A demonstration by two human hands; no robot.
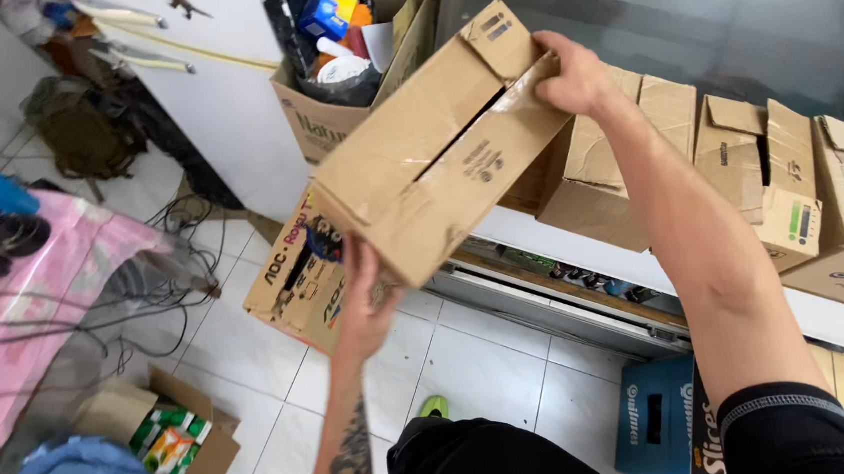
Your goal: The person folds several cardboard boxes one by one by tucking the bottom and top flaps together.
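I hold a long brown cardboard box (430, 151) tilted in the air in front of me, its taped flaps facing up. My right hand (575, 76) grips its far upper end, fingers curled over the edge. My left hand (366, 292) supports its near lower end from beneath, partly hidden by the box. The box hangs above a white shelf (532, 233) and the white tiled floor (472, 363).
Several brown cardboard boxes (758, 175) stand along the white shelf at the right. An open box full of packets (348, 62) sits behind. Another printed box (296, 287) lies on the floor. A pink-covered table (17, 319) with cables is left; blue cartons (657, 419) are lower right.
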